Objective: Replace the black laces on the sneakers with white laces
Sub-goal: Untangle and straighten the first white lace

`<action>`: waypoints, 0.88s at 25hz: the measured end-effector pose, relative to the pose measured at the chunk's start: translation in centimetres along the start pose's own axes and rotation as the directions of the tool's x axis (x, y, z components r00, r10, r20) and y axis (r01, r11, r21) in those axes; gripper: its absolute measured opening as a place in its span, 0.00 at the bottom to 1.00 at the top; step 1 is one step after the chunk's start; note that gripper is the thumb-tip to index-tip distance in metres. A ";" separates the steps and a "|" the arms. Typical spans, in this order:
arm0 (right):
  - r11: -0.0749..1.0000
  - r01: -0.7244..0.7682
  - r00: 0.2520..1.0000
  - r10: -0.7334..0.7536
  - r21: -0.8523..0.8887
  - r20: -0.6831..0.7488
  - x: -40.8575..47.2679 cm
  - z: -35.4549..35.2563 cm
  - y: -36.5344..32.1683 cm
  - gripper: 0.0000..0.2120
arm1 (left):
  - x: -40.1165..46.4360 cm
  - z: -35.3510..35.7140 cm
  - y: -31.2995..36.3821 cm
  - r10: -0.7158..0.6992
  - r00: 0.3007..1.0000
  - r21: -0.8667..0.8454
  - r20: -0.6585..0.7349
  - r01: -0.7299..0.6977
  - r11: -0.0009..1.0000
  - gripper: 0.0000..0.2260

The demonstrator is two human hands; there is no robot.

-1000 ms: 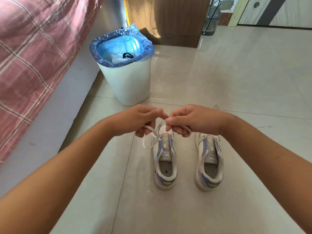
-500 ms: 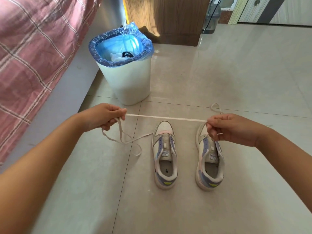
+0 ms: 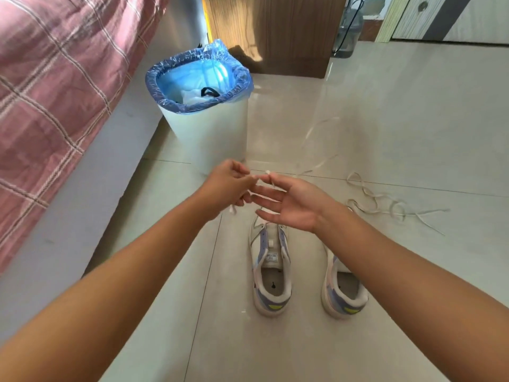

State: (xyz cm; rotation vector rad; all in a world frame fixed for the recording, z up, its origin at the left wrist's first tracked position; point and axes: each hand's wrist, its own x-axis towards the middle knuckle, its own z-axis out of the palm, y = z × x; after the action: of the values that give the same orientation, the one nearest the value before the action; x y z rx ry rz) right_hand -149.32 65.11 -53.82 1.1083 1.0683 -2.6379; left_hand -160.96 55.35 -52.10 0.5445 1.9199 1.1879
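Two white and lilac sneakers stand side by side on the floor with no laces in them, the left sneaker (image 3: pixel 271 268) and the right sneaker (image 3: pixel 344 293), which my right forearm partly hides. Above their toes my left hand (image 3: pixel 228 186) pinches a white lace (image 3: pixel 316 144). One lace tip hangs below that hand, and the rest arcs blurred through the air to the right. My right hand (image 3: pixel 289 202) has its fingers spread straight, the lace crossing its top fingertip. A second white lace (image 3: pixel 385 205) lies tangled on the floor to the right.
A white bin (image 3: pixel 209 133) with a blue liner stands just beyond my hands, and a black lace (image 3: pixel 209 92) lies inside it. A bed with a pink checked cover (image 3: pixel 55 92) runs along the left. A wooden cabinet (image 3: pixel 275 31) stands at the back.
My hands had pulled the lace taut between them; now they have come back together above the sneaker toes. My right hand has opened, and the lace's free length swings through the air.
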 end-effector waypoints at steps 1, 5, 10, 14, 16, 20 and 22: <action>1.000 0.007 0.998 -0.007 0.008 -0.059 0.9 0.4 0.6 0.10 | -0.3 0.4 -1.2 -0.041 0.999 0.003 0.000 0.041 0.999 0.08; 0.997 0.075 0.939 -0.079 -0.025 -0.335 3.8 -0.7 -0.5 0.12 | -1.3 -2.0 -5.0 -0.091 0.989 0.138 0.116 0.074 0.988 0.10; 0.981 0.192 0.869 -0.183 -0.028 -0.460 6.5 -2.3 -6.1 0.14 | -3.4 -8.3 -10.9 -0.203 0.962 0.015 0.182 0.204 0.979 0.12; 0.909 0.414 0.776 -0.384 -0.056 -0.501 7.3 -1.2 -12.1 0.12 | -4.1 -10.5 -14.7 -0.327 0.943 0.053 0.053 0.325 0.944 0.10; 0.882 0.449 0.725 -0.454 -0.144 -0.519 7.7 -1.0 -13.5 0.07 | -4.1 -10.1 -15.5 -0.367 0.930 0.018 0.036 0.366 0.930 0.10; 0.916 0.148 0.760 -0.347 -0.374 -0.550 7.9 -3.0 -8.5 0.06 | -3.4 -6.1 -15.6 -0.486 0.873 -0.165 -0.025 0.476 0.864 0.11; 0.930 0.022 0.776 -0.247 -0.366 -0.580 7.5 -4.7 -2.5 0.10 | -2.6 -3.5 -14.9 -0.516 0.857 -0.272 0.025 0.502 0.821 0.12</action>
State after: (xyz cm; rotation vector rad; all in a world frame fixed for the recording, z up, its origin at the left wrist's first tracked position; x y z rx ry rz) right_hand -152.83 71.30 -59.64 1.9288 1.6917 -2.0590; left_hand -161.53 44.70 -63.37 -0.1511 1.7463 1.0804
